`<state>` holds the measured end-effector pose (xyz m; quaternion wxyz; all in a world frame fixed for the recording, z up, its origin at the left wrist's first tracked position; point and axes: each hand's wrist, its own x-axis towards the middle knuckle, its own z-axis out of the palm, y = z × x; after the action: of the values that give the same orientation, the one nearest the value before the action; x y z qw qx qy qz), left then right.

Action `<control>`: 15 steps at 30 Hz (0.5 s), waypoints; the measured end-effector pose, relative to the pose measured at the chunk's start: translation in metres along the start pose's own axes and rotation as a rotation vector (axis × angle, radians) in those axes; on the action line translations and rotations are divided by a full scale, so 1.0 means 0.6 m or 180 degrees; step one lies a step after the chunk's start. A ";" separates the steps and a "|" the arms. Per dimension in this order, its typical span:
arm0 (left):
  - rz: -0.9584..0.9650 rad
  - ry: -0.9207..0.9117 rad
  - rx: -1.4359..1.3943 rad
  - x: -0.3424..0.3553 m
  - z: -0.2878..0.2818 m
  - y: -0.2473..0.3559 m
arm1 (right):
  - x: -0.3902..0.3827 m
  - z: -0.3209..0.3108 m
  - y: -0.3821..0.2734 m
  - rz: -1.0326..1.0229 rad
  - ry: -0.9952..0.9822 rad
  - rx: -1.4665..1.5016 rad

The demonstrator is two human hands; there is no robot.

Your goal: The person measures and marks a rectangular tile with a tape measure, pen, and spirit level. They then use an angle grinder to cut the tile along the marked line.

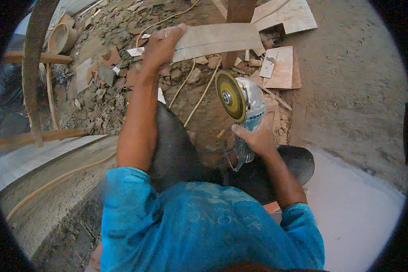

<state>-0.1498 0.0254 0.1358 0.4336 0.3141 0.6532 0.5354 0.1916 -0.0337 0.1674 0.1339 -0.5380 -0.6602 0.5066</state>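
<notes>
Shirt: a blue shirt [204,226] fills the lower frame, nearest the lens, over dark-clad knees bent in a crouch.
Right hand: the right hand [258,138] is wrapped closed around the body of an angle grinder [245,113], held up and short of the tile, well below it; its yellowish disc [230,96] faces left and appears clear of any surface.
Left hand: the left hand [161,47] is stretched forward, fingers curled over the near end of a long tile strip [217,40], pressing it flat, apparently to steady it.
Tile strip: it lies across a rubble heap [113,72], a curved line marked along its face; its right end rests by a dark upright post [238,11].
Cords: pale cables [199,97] trail from under the tile toward the knees, crossing the ground between tile and grinder.
Offcuts: cut tile pieces [283,68] sit right of the tile strip, more beyond it at top.
Open room: bare concrete floor [349,90] spreads right of the tile; left of it, broken scraps crowd the ground up to a timber plank [36,140].
</notes>
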 end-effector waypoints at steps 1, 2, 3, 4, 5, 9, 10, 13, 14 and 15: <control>-0.0074 0.0153 -0.0046 0.002 0.000 -0.008 | 0.005 0.001 -0.002 -0.0039 -0.0101 -0.0041; 0.0010 0.0148 -0.0279 0.001 0.006 -0.004 | 0.010 0.003 -0.002 -0.0073 -0.0178 -0.0080; 0.0092 0.0140 -0.0513 -0.003 0.012 -0.002 | 0.013 0.010 -0.002 -0.0168 -0.0127 -0.0036; 0.0173 0.0131 -0.0747 -0.007 0.016 0.001 | 0.017 0.017 -0.001 -0.0262 -0.0074 0.0008; 0.0328 0.0212 -0.0560 -0.015 0.019 0.007 | 0.018 0.024 -0.001 -0.0356 -0.0004 0.0032; 0.1038 0.0564 0.0494 -0.026 0.021 0.005 | 0.020 0.040 0.018 -0.0417 0.0194 -0.0170; 0.1200 0.0623 0.0747 -0.026 0.021 0.000 | 0.022 0.043 0.032 -0.0503 0.0238 -0.0166; 0.1538 0.0688 0.1216 -0.019 0.019 -0.016 | 0.022 0.041 0.028 -0.0436 0.0108 -0.0144; 0.1605 0.0682 0.1293 -0.015 0.016 -0.019 | 0.022 0.038 0.016 -0.0367 0.0009 -0.0135; 0.1631 0.0643 0.1301 -0.012 0.013 -0.022 | 0.017 0.038 0.004 -0.0384 0.0088 -0.0163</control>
<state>-0.1391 0.0195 0.1242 0.1463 0.4937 0.6865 0.5134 0.1727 -0.0370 0.1512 0.1595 -0.5075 -0.7023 0.4730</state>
